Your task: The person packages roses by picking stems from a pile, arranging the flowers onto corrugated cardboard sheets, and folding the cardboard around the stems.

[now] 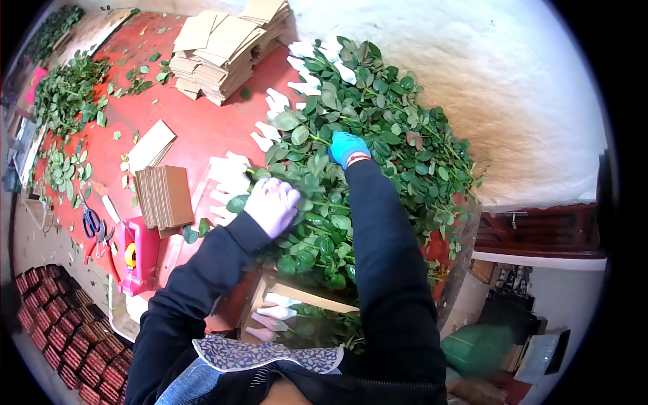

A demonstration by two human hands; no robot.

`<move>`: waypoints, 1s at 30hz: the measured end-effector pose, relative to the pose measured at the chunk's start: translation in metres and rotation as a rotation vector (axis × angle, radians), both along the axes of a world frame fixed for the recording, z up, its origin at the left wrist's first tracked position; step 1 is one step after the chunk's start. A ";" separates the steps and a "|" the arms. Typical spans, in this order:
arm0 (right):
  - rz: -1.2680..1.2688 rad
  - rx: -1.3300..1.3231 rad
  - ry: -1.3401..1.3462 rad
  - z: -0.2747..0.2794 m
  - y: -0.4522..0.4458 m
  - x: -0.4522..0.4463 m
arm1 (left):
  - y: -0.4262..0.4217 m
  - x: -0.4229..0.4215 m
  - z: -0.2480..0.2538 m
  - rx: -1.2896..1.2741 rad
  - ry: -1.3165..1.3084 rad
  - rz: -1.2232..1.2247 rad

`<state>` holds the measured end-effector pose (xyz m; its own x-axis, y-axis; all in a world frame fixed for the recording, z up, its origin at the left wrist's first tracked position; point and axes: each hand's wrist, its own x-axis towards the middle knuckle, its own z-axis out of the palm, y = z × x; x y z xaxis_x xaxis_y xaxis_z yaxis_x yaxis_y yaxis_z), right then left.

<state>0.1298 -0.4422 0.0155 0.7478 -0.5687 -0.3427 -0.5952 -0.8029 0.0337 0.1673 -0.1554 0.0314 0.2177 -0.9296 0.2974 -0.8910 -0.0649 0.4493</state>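
Observation:
A thick pile of leafy rose stems [405, 135] lies across the red table, their buds in white sleeves [229, 172] pointing left. My left hand [272, 202], in a pale lilac glove, is closed with bent fingers among the leaves just behind the sleeved buds, at a rose stem. Further up the pile, my right hand [349, 147], in a blue glove with a red and white cuff, closes on a rose stem; leaves hide part of its fingers. Nearer my body, a cardboard box [310, 297] contains more white-sleeved roses.
On the red table [135, 108] stand a tall stack of cardboard sheets [223, 47] and a smaller cardboard stack [164, 196]. Blue-handled scissors [91, 223] lie near a pink tape dispenser [138, 256]. Loose leaves [71, 88] lie left; a stained wall [526, 101] borders the right.

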 end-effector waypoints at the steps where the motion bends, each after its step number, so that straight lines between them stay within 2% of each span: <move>1: 0.008 0.003 0.006 -0.003 0.000 -0.004 | 0.005 -0.008 0.000 0.014 0.004 0.014; 4: 0.115 -0.037 -0.129 0.007 0.002 -0.022 | 0.016 -0.022 -0.017 -0.040 0.026 0.023; 7: 0.118 -0.020 -0.178 0.068 0.025 -0.041 | 0.016 -0.021 -0.032 -0.039 -0.001 0.098; 8: 0.142 -0.024 -0.203 0.086 0.034 -0.052 | 0.014 -0.017 -0.032 -0.044 0.020 0.075; 10: 0.201 -0.029 -0.285 0.079 0.022 -0.080 | 0.011 -0.014 -0.013 -0.043 -0.015 0.098; 13: 0.361 -0.063 -0.384 0.101 0.024 -0.111 | -0.005 -0.001 -0.014 0.184 0.006 0.019; 14: 0.308 -0.131 -0.382 0.110 0.025 -0.122 | -0.011 0.001 -0.021 0.282 0.052 0.002; 16: 0.447 -0.274 -0.539 0.146 0.028 -0.144 | -0.009 -0.002 -0.033 0.144 -0.050 0.022; 18: 0.346 -0.023 -0.884 0.189 0.040 -0.145 | -0.005 -0.002 -0.022 0.073 -0.021 0.015; 19: 0.258 -0.052 -0.816 0.194 0.041 -0.158 | -0.005 -0.002 -0.015 -0.002 0.049 0.015; 20: 0.174 -0.080 -0.742 0.199 0.041 -0.172 | -0.007 0.000 0.001 -0.253 0.088 -0.033; 21: 0.250 -0.399 -0.488 0.194 0.044 -0.179 | -0.006 -0.002 0.019 -0.338 0.106 -0.067; 23: 0.316 -0.194 -0.635 0.173 0.035 -0.170 | -0.006 -0.006 0.054 -0.562 0.050 -0.132; 24: 0.350 -0.089 -0.699 0.163 0.032 -0.165 | -0.007 -0.010 0.069 -0.647 0.002 -0.072; 25: 0.257 0.055 -0.706 0.149 0.037 -0.165 | -0.006 -0.012 0.080 -0.648 -0.043 -0.022; 27: 0.257 0.163 -0.695 0.147 0.062 -0.151 | -0.015 -0.009 0.084 -0.688 -0.046 -0.010; 28: 0.355 0.130 -0.674 0.151 0.074 -0.144 | -0.010 -0.012 0.081 -0.435 -0.058 0.061; 29: 0.294 0.097 -0.600 0.151 0.079 -0.147 | -0.016 -0.007 0.063 -0.359 0.112 0.109; 30: 0.322 0.070 -0.612 0.156 0.086 -0.146 | -0.019 -0.001 0.052 -0.336 0.086 0.094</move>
<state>-0.0166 -0.3561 0.1719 0.9460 -0.2780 0.1666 -0.2224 -0.9307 -0.2902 0.1664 -0.1745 0.0836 0.3348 -0.7575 0.5604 -0.8464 0.0197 0.5322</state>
